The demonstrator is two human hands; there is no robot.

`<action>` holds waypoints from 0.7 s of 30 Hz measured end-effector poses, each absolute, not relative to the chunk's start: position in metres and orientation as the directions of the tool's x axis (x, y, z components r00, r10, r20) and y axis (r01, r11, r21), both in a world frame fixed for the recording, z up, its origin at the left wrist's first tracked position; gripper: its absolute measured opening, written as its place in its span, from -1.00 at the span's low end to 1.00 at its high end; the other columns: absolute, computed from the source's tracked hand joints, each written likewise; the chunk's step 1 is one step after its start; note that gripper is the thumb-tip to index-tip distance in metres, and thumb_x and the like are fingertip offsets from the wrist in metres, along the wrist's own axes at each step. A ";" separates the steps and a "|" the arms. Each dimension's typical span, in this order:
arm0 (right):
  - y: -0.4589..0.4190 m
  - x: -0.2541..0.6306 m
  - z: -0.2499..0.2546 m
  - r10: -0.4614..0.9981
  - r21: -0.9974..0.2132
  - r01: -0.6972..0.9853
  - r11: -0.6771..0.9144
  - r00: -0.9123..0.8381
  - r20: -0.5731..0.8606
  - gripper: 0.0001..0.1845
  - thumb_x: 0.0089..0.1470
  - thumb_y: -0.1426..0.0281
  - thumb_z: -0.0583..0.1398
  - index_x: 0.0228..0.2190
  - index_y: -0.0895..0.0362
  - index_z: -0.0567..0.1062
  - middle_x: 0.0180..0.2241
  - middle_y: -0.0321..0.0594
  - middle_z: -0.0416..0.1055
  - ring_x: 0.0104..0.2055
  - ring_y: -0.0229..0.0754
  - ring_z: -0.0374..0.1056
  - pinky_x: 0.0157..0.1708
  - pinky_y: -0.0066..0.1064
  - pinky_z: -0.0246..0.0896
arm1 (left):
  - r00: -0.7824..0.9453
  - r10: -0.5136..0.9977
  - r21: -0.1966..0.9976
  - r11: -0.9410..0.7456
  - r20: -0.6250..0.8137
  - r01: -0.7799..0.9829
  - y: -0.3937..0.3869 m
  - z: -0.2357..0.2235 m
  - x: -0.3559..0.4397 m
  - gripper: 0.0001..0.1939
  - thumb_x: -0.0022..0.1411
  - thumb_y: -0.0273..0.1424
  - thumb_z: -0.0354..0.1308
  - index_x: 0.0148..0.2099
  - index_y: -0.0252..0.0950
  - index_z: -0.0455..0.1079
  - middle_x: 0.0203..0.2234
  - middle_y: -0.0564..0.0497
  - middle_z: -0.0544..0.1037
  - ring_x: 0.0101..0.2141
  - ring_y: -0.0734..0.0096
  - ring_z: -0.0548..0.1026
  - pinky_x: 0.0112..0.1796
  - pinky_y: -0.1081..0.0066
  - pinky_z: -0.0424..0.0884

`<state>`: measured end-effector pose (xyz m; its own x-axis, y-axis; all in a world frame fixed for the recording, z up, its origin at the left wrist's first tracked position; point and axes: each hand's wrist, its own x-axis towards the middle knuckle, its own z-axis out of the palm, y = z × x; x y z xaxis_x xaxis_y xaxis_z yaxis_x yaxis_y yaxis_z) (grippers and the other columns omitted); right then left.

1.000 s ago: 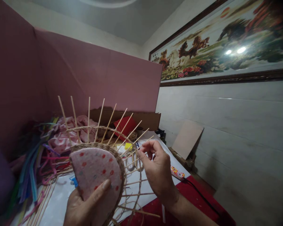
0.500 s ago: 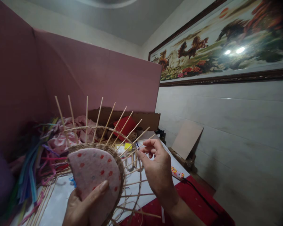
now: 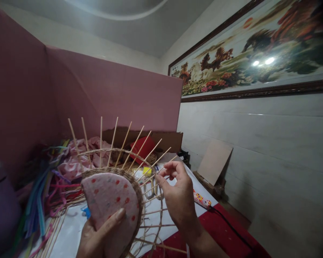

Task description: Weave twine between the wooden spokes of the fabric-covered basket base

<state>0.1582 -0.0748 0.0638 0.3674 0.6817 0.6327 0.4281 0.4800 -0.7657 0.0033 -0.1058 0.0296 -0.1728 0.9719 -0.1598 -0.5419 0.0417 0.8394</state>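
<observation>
My left hand grips a half-round woven piece, its thumb pressed on the pale pink cloth face dotted with red. A braided cord edge runs round the cloth. Thin wooden sticks fan outward from that edge, crossed partway along by a ring of twisted cord. At the right of the fan is my right hand, thumb and forefinger pinched on the twisted cord where it meets a stick. The other fingers are curled.
Scissors and a yellow item lie behind the sticks. A patterned handle tool with a black cable rests at right. Coloured pipe cleaners, pink fabric and loose sticks are at left, beside a purple bottle.
The camera view has shifted slightly, so the scene sits a little lower. Both hands keep nearly the same hold, with the right fingers still pinched at the cord.
</observation>
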 end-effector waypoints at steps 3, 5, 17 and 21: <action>-0.075 0.158 0.064 0.704 -0.782 0.399 0.479 0.358 0.614 -0.77 -0.12 0.55 0.20 -0.36 0.10 0.30 -0.51 -0.33 0.40 -0.41 -0.19 0.31 -0.33 -0.32 0.14 | -0.167 0.967 0.830 0.070 -0.192 -0.554 -0.103 0.027 0.001 -0.52 -0.25 -0.39 0.39 -0.21 -0.37 0.37 -0.58 -0.07 0.60 -0.49 0.09 0.57 -0.45 0.28 0.51; -0.076 0.158 0.065 0.709 -0.783 0.391 0.484 0.350 0.612 -0.77 -0.11 0.55 0.19 -0.35 0.10 0.30 -0.51 -0.33 0.41 -0.40 -0.19 0.32 -0.32 -0.31 0.14 | -0.157 0.969 0.822 0.071 -0.192 -0.565 -0.103 0.027 0.002 -0.54 -0.25 -0.40 0.39 -0.23 -0.36 0.37 -0.60 -0.05 0.60 -0.50 0.12 0.57 -0.45 0.29 0.51; -0.075 0.157 0.067 0.688 -0.780 0.370 0.504 0.374 0.622 -0.75 -0.12 0.54 0.18 -0.34 0.11 0.26 -0.50 -0.32 0.41 -0.38 -0.18 0.34 -0.25 -0.27 0.16 | -0.187 0.969 0.829 0.030 -0.161 -0.559 -0.108 0.034 0.006 -0.51 -0.31 -0.42 0.40 -0.25 -0.39 0.38 -0.58 -0.09 0.61 -0.49 0.08 0.57 -0.47 0.27 0.52; -0.074 0.157 0.067 0.689 -0.789 0.373 0.488 0.391 0.611 -0.74 -0.12 0.53 0.18 -0.33 0.11 0.26 -0.50 -0.31 0.41 -0.37 -0.17 0.34 -0.25 -0.26 0.16 | -0.173 0.972 0.843 0.045 -0.162 -0.535 -0.110 0.033 0.006 -0.54 -0.24 -0.43 0.37 -0.21 -0.38 0.35 -0.56 -0.09 0.61 -0.49 0.10 0.57 -0.47 0.29 0.50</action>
<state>0.1567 -0.0745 0.0667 0.3910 0.6886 0.6107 0.3725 0.4883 -0.7891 0.0061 -0.1098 0.0335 -0.1725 0.9716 -0.1618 -0.5353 0.0454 0.8435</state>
